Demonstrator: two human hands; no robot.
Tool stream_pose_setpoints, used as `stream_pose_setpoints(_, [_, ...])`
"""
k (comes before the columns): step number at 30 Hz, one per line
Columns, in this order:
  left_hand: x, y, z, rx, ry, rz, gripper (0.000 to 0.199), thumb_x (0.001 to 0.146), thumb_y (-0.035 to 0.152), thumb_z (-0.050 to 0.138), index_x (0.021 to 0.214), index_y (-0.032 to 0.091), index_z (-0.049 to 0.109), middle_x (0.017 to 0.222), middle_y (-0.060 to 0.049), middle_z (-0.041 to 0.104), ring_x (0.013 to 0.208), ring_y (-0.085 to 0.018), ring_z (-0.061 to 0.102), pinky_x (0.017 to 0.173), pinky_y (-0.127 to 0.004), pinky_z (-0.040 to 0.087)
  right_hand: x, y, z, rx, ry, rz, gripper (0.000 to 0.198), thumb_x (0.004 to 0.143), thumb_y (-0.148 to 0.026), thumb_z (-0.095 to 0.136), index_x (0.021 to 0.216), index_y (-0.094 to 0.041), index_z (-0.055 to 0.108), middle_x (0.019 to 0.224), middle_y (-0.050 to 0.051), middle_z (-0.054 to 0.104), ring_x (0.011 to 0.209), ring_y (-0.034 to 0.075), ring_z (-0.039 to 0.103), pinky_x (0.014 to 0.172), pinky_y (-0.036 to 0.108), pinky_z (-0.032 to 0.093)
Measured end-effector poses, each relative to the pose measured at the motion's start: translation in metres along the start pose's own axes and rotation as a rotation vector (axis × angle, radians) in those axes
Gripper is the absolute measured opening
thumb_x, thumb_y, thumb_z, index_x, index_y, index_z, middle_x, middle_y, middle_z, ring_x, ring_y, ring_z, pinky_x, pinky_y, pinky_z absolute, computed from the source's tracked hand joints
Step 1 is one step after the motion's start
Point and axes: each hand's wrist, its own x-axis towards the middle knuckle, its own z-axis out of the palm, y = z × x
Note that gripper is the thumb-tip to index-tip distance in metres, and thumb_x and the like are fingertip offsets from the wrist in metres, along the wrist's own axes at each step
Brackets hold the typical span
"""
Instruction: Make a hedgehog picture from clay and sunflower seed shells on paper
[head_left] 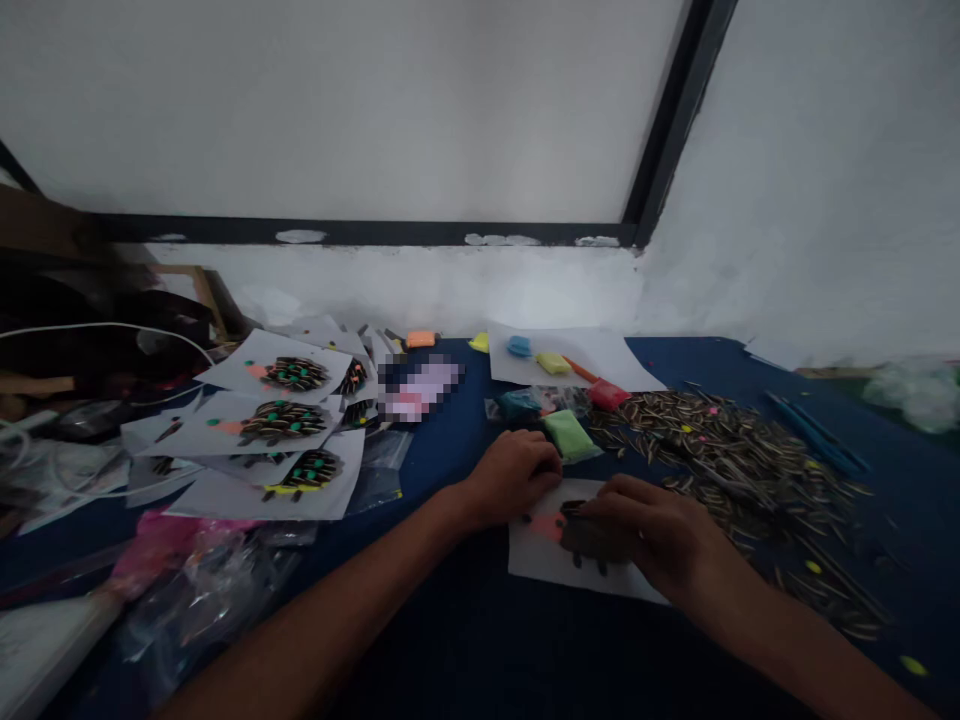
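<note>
Sheet [536, 562] at pressing step, seemingly: right hand [671, 530] bunched over it, left [511, 475] curled at edge, fingers' holds unclear; next needs steadiness.

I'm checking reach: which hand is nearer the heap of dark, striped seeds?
Right: the right hand is beside the left edge of the seed heap; the left hand is farther left.

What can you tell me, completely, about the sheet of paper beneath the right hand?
The sheet of paper is white and thin-looking, lying flat on the dark blue table. It bears a dark rounded shape with a pinkish front part and dark marks below, like feet. The left hand seems to rest on its far edge; the right hand partly hides its right side, fingers over the shape.
</note>
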Motion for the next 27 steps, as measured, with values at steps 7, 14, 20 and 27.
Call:
stream_pose_setpoints(7, [0.0001,-0.0029,0.0023,-0.018,0.027,0.024,0.007,0.082,0.016,0.059,0.079,0.016,0.065,0.084,-0.001,0.064,0.082,-0.015,0.057,0.078,-0.027,0.041,0.0003,-0.0021,-0.0004,-0.022,-0.001,0.023,0.031,0.082,-0.006,0.047,0.097,-0.024,0.066,0.086,0.002,0.061,0.068,0.013,0.06,0.057,0.023,0.038])
stream_pose_setpoints(14, [-0.0002,-0.002,0.0009,-0.005,0.017,0.013,0.008,0.082,0.017,0.057,0.079,0.016,0.065,0.084,-0.002,0.064,0.082,-0.015,0.056,0.077,-0.027,0.041,0.0007,-0.0029,-0.0003,-0.058,-0.052,0.056,0.029,0.084,-0.008,0.046,0.095,-0.024,0.067,0.082,0.001,0.058,0.065,0.012,0.057,0.056,0.023,0.035])
stream_pose_setpoints(20, [0.0001,-0.0026,0.0018,-0.014,0.017,0.009,0.007,0.082,0.016,0.059,0.079,0.016,0.065,0.084,-0.002,0.063,0.081,-0.015,0.056,0.077,-0.027,0.041,0.0034,-0.0051,-0.0004,-0.119,-0.055,0.04,0.022,0.085,-0.009,0.045,0.083,-0.021,0.064,0.076,0.0,0.055,0.061,0.011,0.052,0.053,0.023,0.031])
stream_pose_setpoints(27, [0.0004,-0.0012,0.0003,-0.009,0.015,0.008,0.007,0.082,0.017,0.058,0.079,0.016,0.065,0.085,-0.002,0.064,0.082,-0.015,0.056,0.078,-0.027,0.041,0.0041,-0.004,0.0037,-0.183,-0.042,0.03,0.019,0.085,-0.011,0.047,0.072,-0.019,0.056,0.071,-0.001,0.05,0.057,0.01,0.047,0.051,0.023,0.025])
